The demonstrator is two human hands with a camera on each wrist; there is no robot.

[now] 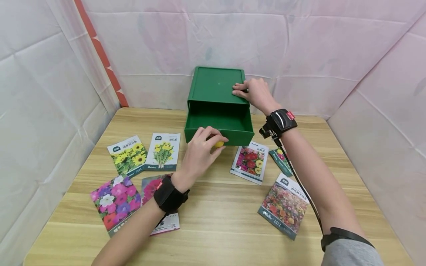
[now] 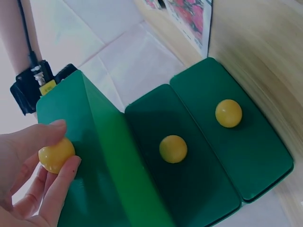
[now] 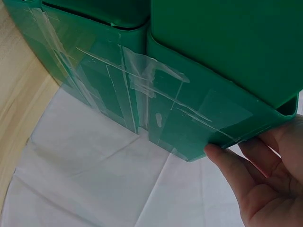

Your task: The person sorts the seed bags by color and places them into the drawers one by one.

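Seen only from the left wrist: two yellow knobs (image 2: 173, 148) on the green drawer (image 1: 219, 123), pulled open, inside dark. Left hand (image 1: 199, 151) fingers (image 2: 59, 187) pinching a yellow knob (image 2: 56, 155); right hand (image 1: 254, 94) flat, fingers straight, on the green box (image 1: 216, 85).

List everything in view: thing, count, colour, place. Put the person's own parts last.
drawer box: 1, green, back of table, drawer pulled open
knob: 1, yellow, on drawer front, pinched by the left hand
seed packets: 7, flower prints, spread across the table
table: 1, light wood
wrist straps: 2, black, one per wrist
left hand: on the knob
right hand: rests on the box's top right edge
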